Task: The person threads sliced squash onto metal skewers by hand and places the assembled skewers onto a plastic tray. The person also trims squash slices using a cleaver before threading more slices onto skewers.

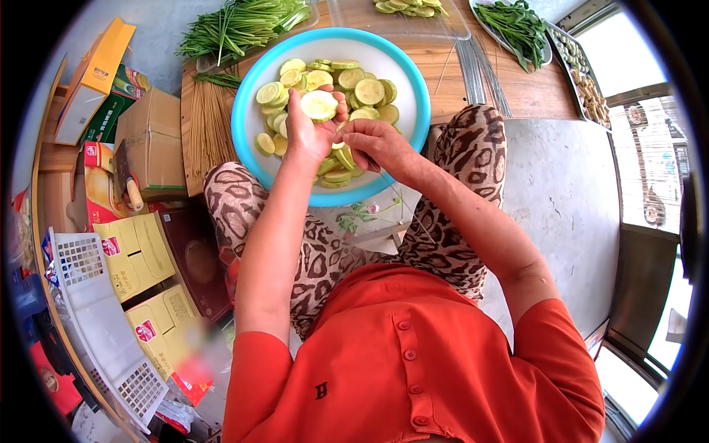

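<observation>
Above a white basin with a blue rim (244, 88), my left hand (314, 133) is closed around a pale zucchini slice (319, 105), its cut face turned up. My right hand (377, 148) is closed in a pinch just beside it, fingertips near the left fingers. From under the right hand a thin skewer (391, 183) seems to run down toward the lap; its tip is hidden among the fingers. Many round zucchini slices (369, 91) lie in the basin, which sits between my knees at the table edge.
Bamboo skewers (203, 129) lie left of the basin, metal skewers (474, 70) to the right. Green stalks (236, 33), a plate of leafy greens (517, 29) and a tray of skewered food (583, 81) stand behind. Boxes (151, 140) and a white plastic basket (96, 317) crowd the left.
</observation>
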A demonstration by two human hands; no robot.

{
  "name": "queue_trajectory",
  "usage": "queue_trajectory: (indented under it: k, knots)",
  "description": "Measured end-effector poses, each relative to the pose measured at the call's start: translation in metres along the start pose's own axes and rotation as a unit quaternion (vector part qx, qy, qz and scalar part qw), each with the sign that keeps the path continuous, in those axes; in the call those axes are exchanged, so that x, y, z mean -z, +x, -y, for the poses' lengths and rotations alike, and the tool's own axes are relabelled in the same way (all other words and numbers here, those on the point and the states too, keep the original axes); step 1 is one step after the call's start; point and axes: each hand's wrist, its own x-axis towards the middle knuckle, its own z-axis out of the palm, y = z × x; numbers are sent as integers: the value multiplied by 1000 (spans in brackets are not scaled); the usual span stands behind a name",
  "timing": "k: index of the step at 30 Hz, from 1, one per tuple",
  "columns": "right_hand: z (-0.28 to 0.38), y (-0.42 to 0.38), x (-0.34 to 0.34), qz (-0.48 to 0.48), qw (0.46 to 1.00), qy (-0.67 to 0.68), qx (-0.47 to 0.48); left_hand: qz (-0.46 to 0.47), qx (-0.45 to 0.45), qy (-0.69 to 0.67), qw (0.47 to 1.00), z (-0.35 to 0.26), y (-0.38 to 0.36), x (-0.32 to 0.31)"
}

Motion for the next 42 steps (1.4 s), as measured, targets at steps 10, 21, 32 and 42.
queue_trajectory:
  k: [10,21,32,42]
  knots:
    - [-9,8,2,-9,999,45,17,-13,3,31,999,6,-6,-8]
    - [-4,1,-3,-28,999,26,18,-51,-94,-3,994,-10,5,7]
    - [-9,5,-3,-52,998,-5,27,-21,-95,21,995,0,6,4]
    - [-12,16,-1,-67,994,62,56,13,-60,68,996,15,-5,-9]
